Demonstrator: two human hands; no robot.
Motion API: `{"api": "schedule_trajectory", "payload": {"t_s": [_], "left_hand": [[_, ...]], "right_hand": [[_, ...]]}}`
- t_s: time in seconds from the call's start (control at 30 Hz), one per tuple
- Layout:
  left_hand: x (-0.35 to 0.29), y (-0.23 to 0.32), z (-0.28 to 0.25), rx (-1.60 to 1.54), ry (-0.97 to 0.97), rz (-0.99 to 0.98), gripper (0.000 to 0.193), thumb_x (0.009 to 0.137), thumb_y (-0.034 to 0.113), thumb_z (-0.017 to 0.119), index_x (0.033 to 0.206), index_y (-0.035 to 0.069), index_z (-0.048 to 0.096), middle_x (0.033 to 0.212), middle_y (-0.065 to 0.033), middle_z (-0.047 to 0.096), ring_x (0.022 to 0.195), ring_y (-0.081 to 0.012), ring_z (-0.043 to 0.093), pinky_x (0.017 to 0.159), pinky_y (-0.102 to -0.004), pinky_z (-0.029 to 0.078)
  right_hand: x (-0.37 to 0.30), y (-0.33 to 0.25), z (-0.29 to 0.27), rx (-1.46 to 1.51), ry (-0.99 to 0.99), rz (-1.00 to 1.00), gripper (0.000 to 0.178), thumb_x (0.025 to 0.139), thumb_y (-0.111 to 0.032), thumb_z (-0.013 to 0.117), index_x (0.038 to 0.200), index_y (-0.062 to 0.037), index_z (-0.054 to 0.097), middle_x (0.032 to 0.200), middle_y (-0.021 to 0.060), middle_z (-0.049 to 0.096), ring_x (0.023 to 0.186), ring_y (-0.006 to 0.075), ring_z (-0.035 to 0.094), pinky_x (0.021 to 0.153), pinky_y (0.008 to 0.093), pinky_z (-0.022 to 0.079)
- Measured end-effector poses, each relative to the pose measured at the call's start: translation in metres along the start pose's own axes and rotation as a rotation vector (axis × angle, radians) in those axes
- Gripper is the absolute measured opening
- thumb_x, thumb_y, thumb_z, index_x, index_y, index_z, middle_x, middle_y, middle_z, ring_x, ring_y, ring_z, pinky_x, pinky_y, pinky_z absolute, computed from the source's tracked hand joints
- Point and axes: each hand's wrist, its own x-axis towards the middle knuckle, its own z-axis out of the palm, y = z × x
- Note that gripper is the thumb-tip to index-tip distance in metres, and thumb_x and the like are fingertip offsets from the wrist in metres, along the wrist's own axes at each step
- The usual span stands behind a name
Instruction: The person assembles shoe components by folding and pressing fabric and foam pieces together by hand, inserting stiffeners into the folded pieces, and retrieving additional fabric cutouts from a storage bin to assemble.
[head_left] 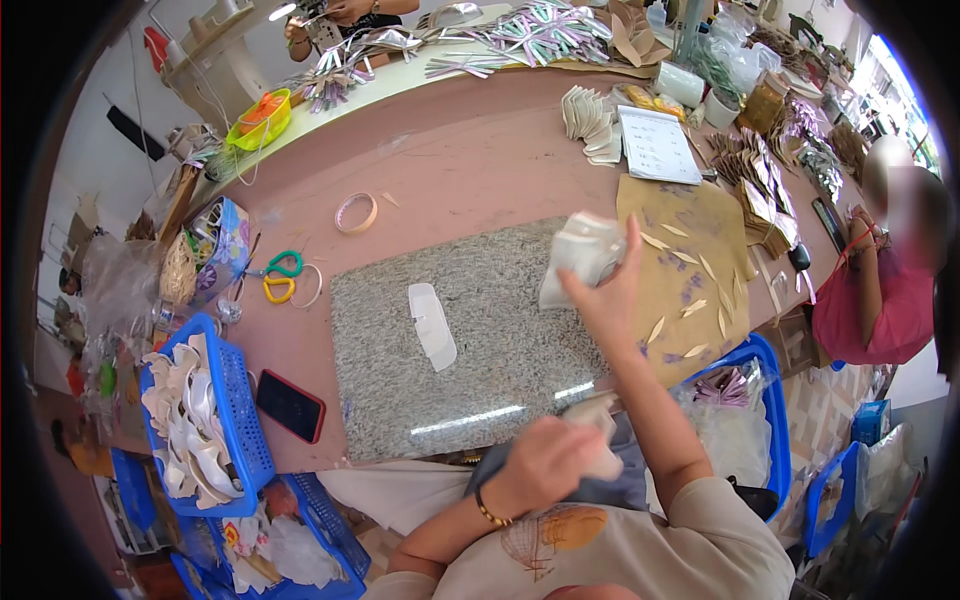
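My right hand (607,300) is raised over the right part of a grey speckled stone slab (380,380). Between its thumb and fingers it grips a small stack of white cut pieces (578,255). Close to my body, my left hand (545,465) is closed and smeared by motion. A pale cream piece (600,440) sticks out from it on the right; its exact kind is blurred. One flat white cut piece (432,328), notched along one edge, lies alone on the slab between the hands and the scissors.
Scissors (282,275), a tape roll (356,213) and a phone (291,405) lie left of the slab. A blue basket (255,440) holds pale pieces. Brown paper (715,330) with slivers and a notebook (658,145) lie right. A co-worker in pink (870,310) sits at right.
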Motion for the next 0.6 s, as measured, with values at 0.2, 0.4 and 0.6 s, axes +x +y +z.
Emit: {"api": "schedule_trajectory", "payload": {"t_s": [0.2,0.4,0.6], "left_hand": [[0.009,-0.004,-0.011,-0.531,0.437,-0.699,0.016,0.078,0.000,0.063,0.093,-0.001,0.058,0.088,-0.0091,0.061,0.077,-0.0135,0.058,0.068,-0.0263,0.047],[-0.019,-0.045,-0.025,-0.506,0.456,-0.861,0.018,0.078,0.000,0.066,0.094,0.001,0.056,0.086,-0.0037,0.059,0.074,-0.0084,0.055,0.066,-0.0224,0.046],[-0.044,-0.047,-0.044,-0.365,0.186,-0.975,0.025,0.076,0.002,0.070,0.095,0.001,0.054,0.077,-0.0023,0.059,0.068,-0.0054,0.055,0.059,-0.0199,0.044]], "right_hand": [[0.026,0.001,-0.007,0.101,-0.233,0.297,0.088,0.077,-0.018,0.070,0.140,-0.0013,0.013,0.124,0.0271,0.041,0.111,0.0297,0.050,0.088,0.0372,0.045],[0.057,0.044,-0.056,-0.538,-0.283,-0.069,0.039,0.077,-0.019,0.067,0.110,0.0000,0.056,0.105,0.0185,0.056,0.097,0.0320,0.054,0.083,0.0373,0.045],[0.088,0.079,-0.120,-0.807,-0.278,0.038,0.019,0.073,-0.011,0.066,0.089,-0.0011,0.064,0.090,0.0151,0.059,0.090,0.0332,0.053,0.080,0.0380,0.044]]}}
